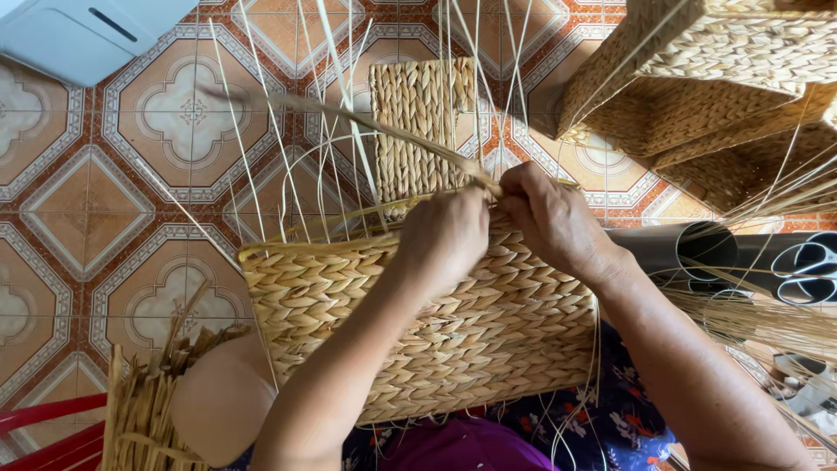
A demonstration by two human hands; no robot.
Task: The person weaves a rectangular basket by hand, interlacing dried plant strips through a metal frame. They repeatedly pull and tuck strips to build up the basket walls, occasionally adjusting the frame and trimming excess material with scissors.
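A half-woven straw basket (453,336) rests on my lap, its braided side facing up. My left hand (443,235) and my right hand (549,218) meet at the basket's top rim, both pinching a twisted straw strand (384,131) that runs up and to the left. Thin pale upright stakes (349,174) stick out of the rim beyond my hands. A second woven wall (418,131) of the basket stands behind them.
Finished woven baskets (697,78) are stacked at the top right. Black pipes (697,249) and scissors (806,270) lie at the right. A bundle of dry straw (148,401) sits at the lower left on patterned floor tiles (113,192). A white box (78,35) occupies the top left corner.
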